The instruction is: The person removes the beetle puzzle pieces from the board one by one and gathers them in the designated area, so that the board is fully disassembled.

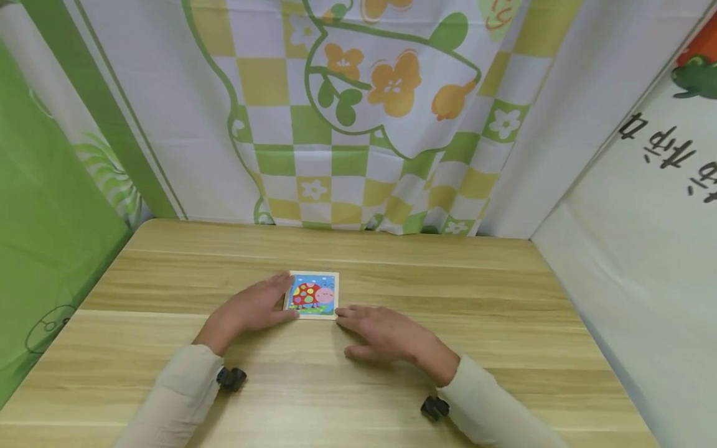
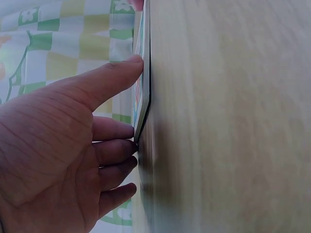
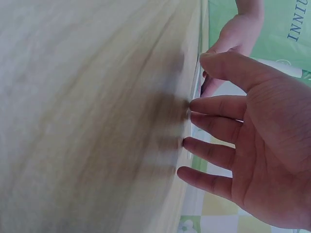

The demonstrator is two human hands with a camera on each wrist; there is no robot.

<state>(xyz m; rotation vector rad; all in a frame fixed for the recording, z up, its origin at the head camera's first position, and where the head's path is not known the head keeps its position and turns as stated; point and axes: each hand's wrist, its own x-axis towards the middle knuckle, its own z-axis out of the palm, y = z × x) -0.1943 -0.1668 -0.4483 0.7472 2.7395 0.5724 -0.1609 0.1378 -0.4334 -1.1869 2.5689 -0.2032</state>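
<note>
A small square picture board (image 1: 311, 295) with a pale wooden border lies flat on the wooden table (image 1: 426, 267). It shows a ladybug with a red, colourfully spotted body and a pink face on blue. At its left side is my left hand (image 1: 254, 308), the thumb at the near left corner and the fingers along the left edge. In the left wrist view that thumb (image 2: 116, 77) is straight and meets the board's edge (image 2: 144, 104). My right hand (image 1: 386, 333) rests at the near right corner, fingertips right at the border, fingers extended and thumb apart.
A checked green and yellow curtain (image 1: 313, 149) hangs behind the far table edge. Green fabric (image 1: 50, 205) stands on the left and a white sheet with dark writing (image 1: 644, 230) on the right. Small black devices (image 1: 231, 378) sit at both wrists.
</note>
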